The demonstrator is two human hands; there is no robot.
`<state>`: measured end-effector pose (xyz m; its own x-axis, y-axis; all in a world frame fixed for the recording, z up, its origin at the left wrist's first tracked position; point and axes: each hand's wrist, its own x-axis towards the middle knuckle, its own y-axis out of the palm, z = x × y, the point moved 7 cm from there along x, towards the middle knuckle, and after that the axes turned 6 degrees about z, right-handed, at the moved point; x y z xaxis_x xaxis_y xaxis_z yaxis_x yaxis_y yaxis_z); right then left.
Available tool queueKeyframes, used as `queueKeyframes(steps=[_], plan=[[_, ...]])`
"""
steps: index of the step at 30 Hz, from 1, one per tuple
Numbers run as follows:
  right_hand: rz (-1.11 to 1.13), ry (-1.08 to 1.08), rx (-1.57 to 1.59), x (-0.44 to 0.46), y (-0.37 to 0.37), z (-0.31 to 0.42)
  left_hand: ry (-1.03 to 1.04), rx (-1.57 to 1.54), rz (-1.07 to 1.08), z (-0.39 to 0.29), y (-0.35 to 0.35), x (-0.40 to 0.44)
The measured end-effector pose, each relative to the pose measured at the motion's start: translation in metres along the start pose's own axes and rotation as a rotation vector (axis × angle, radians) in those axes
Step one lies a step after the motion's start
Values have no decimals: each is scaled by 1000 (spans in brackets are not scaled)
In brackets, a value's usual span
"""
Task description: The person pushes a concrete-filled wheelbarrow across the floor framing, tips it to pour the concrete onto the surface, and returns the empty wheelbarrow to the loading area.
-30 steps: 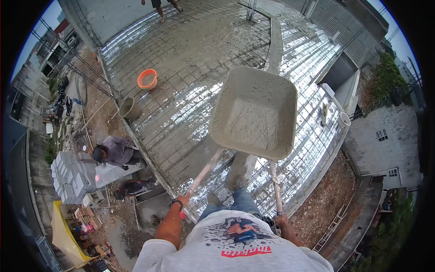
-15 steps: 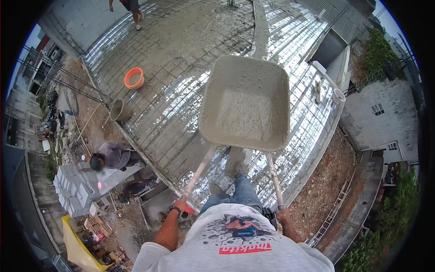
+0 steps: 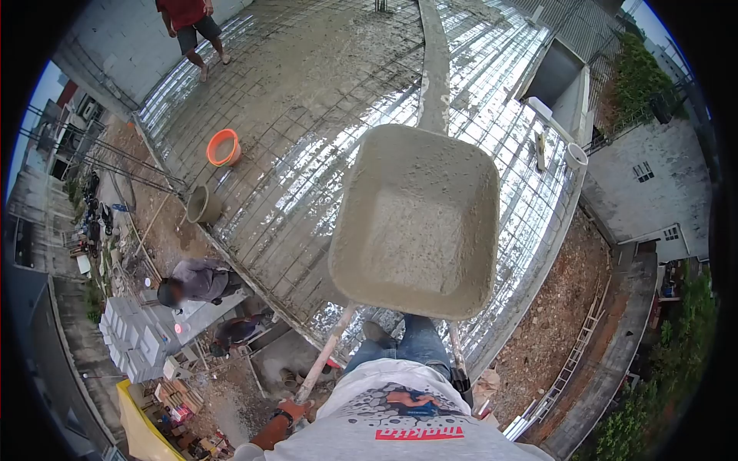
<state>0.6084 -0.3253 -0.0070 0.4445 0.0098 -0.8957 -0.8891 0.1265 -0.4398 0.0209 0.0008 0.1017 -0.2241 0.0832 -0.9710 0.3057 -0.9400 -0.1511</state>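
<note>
A wheelbarrow (image 3: 419,223), its tray coated with grey cement, stands in front of my body on the mesh-covered slab. My left hand (image 3: 296,409), with a dark band at the wrist, is wrapped round the end of the left handle (image 3: 330,349), low beside my shirt. The right handle (image 3: 457,342) runs down to my right side, where my torso and a dark object at my waist hide its end. My right hand does not show. Under the tray, my shoe and jeans (image 3: 419,346) are partly visible.
On the slab (image 3: 307,184) of steel mesh and wet concrete are an orange bucket (image 3: 224,147), a grey bucket (image 3: 204,205) and a white bucket (image 3: 575,156). A person (image 3: 192,29) stands at the top left. Two people are below the left edge. An opening (image 3: 555,73) lies at the right.
The tray has come closer to my body and lower in view. My left hand has moved down and back with its handle. My right hand has gone out of sight. The far person has come nearer.
</note>
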Motion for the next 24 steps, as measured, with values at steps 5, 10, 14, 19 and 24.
queueKeyframes(steps=[5, 10, 14, 19, 24], plan=[[23, 4, 74, -15, 16, 15, 27, 181, -42, 40, -1, 16], [47, 0, 128, -23, 33, 25, -26, 229, -136, 65, -28, -11], [66, -15, 168, -17, 40, 29, 1, 193, -180, 44, -53, -19], [103, -37, 206, -11, 52, 22, 78, 119, -332, 6, -73, 1], [455, -6, 645, 132, 85, -65, 238, 33, -454, -52, -93, 12]])
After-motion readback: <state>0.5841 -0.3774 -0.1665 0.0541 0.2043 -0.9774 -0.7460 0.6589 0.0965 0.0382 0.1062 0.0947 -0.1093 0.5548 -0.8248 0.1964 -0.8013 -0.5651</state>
